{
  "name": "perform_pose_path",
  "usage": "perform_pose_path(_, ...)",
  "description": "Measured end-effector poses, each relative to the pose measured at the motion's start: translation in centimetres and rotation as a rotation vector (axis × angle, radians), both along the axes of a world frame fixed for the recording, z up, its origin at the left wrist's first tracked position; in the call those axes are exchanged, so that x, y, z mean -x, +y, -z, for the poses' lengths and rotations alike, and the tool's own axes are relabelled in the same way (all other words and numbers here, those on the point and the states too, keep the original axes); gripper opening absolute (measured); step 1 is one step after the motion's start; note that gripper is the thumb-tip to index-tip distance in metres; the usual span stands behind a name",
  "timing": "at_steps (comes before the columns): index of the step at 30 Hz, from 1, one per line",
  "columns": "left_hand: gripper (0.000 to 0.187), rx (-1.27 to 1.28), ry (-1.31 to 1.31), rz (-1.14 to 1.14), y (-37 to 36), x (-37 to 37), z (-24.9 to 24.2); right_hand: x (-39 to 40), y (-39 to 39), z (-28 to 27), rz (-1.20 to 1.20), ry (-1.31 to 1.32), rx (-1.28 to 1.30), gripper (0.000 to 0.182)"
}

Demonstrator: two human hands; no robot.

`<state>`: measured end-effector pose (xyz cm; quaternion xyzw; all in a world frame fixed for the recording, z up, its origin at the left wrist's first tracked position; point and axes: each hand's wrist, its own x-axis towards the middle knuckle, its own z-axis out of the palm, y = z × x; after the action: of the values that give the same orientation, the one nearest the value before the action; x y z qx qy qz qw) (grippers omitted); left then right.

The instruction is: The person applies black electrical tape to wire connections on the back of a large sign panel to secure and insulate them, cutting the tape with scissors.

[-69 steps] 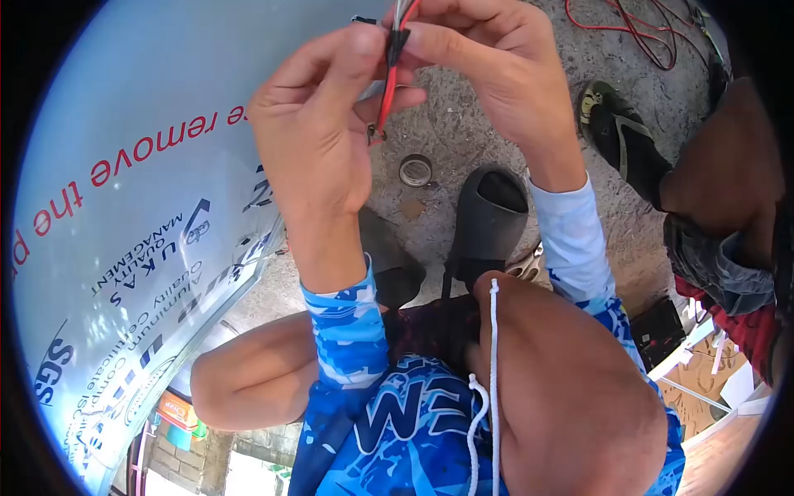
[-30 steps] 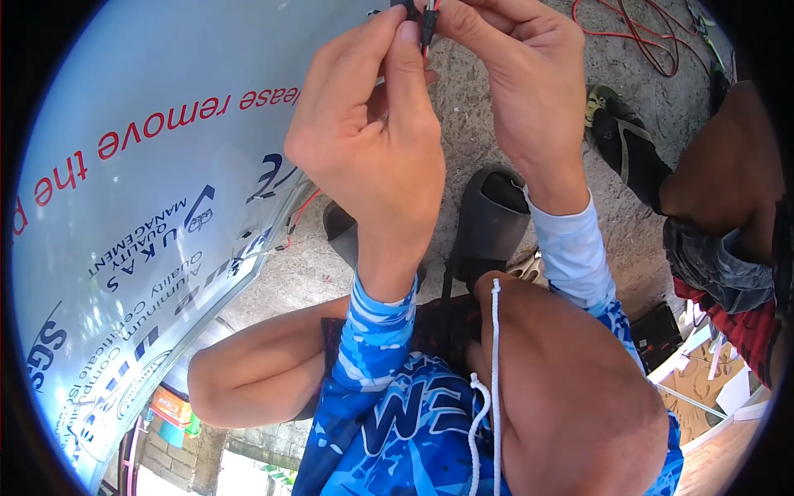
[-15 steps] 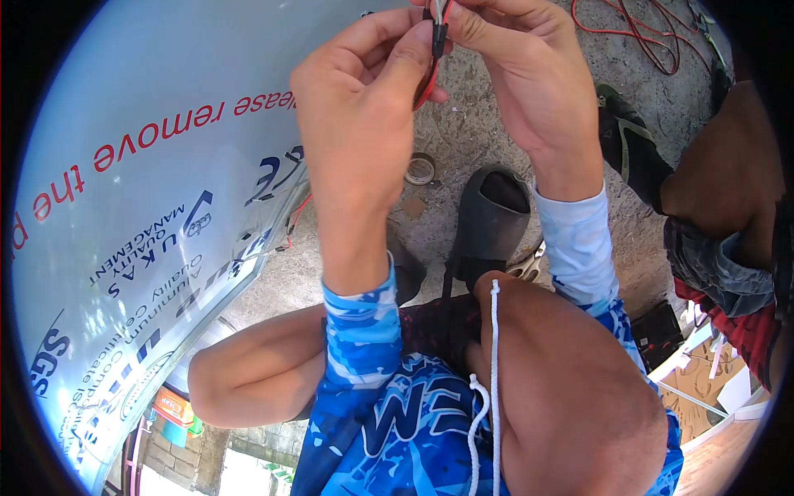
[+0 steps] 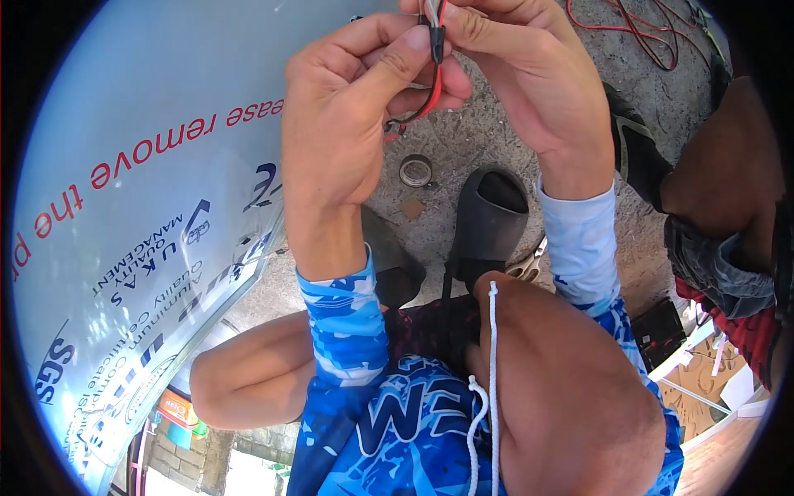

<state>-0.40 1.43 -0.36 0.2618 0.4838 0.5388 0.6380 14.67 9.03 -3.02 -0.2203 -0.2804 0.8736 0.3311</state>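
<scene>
Near the top of the view, my left hand [image 4: 351, 103] and my right hand [image 4: 533, 78] meet around a thin red and black wire [image 4: 433, 89]. A short black wrapping [image 4: 437, 43] covers part of the wire, between my two thumbs. My left thumb and fingers are closed on the wire just beside that wrapping. With thumb and fingers, my right hand pinches the upper part, though its fingertips are partly cut off by the frame's edge. Below my left fingers the wire curves down and to the left.
A large panel [image 4: 132, 240] with printed film stands on the left. On the concrete lie a tape roll [image 4: 404, 174], a brown scrap [image 4: 411, 208] and scissors [image 4: 533, 263]. Another person's leg [image 4: 719, 161] is at right, with red cable [image 4: 616, 31] beyond. My slipper [image 4: 488, 219] is below my hands.
My left hand has shifted slightly left and down, its lower fingers more visible. More of the wire's curved lower length now shows. Both hands still hold it.
</scene>
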Motion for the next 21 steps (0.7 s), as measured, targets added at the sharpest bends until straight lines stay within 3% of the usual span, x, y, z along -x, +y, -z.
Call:
perform_pose_path(2, 0.024, -0.012, 0.11, -0.018, 0.1, -0.6, -0.2, 0.0, -0.1, -0.2, 0.02, 0.009, 0.045, 0.018)
perform_pose_path(6, 0.024, -0.077, 0.132, -0.047, 0.1, -1.0, 0.1, -0.1, 0.1, -0.5, 0.016, -0.001, 0.033, 0.018)
perform_pose_path(9, 0.027, 0.012, 0.07, -0.112, -0.1, -1.3, -0.3, -0.1, 0.2, -1.4, 0.018, -0.023, 0.056, 0.019)
perform_pose_path(11, 0.027, 0.055, -0.347, -0.155, -0.3, -0.9, -0.1, 0.1, 0.1, -2.9, 0.024, -0.146, 0.092, 0.02)
perform_pose_path(21, 0.025, 0.084, -0.17, -0.175, -0.8, -0.9, -0.6, 0.2, -0.2, -0.1, 0.063, -0.093, -0.013, 0.019)
